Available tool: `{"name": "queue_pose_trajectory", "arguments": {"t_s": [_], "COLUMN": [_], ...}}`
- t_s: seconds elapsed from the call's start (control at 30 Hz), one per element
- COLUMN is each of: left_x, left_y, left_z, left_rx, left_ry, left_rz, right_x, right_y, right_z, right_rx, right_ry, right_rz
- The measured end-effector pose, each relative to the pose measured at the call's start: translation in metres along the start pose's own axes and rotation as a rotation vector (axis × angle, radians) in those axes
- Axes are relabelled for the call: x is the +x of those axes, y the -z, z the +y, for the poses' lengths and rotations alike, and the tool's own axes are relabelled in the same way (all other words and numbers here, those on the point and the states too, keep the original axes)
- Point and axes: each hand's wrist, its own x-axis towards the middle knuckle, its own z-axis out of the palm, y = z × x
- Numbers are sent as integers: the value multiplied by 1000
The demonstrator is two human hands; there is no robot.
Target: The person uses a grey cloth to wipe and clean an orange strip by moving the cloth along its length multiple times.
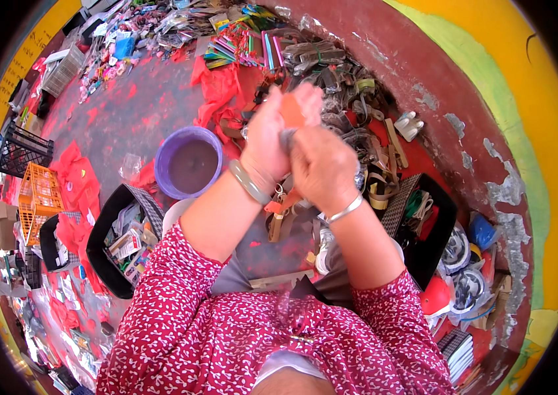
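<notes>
My left hand (264,135) is held out in front of me, palm turned up and fingers stretched, with a bangle at the wrist. A small flat orange piece (292,110) lies against its palm and fingers; its kind I cannot make out. My right hand (323,163) is closed, close beside the left palm, its fingers pinching a small grey wad (287,139) near the lower end of the orange piece. Both hands are slightly blurred. Just below them, straps with metal clips (281,209) hang or lie above the floor.
A purple basin (160,164) of murky water stands left of my hands. Black bins with mixed goods (98,247) (447,245) flank my knees. Belts and straps (338,72) pile along the red wall (424,72). Red cloth (78,178) and an orange crate (36,197) are at left.
</notes>
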Motion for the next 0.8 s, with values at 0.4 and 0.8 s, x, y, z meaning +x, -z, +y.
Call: {"name": "queue_pose_trajectory", "arguments": {"t_s": [0.4,0.8], "left_x": [-5,1], "left_y": [4,7], "left_z": [1,35], "left_rx": [84,-251], "left_ry": [20,-14], "left_rz": [-58,-297], "right_x": [1,-8], "right_y": [-8,23], "right_z": [-1,86], "right_rx": [-33,732], "right_ry": [-69,-898], "right_rz": [51,-152]}}
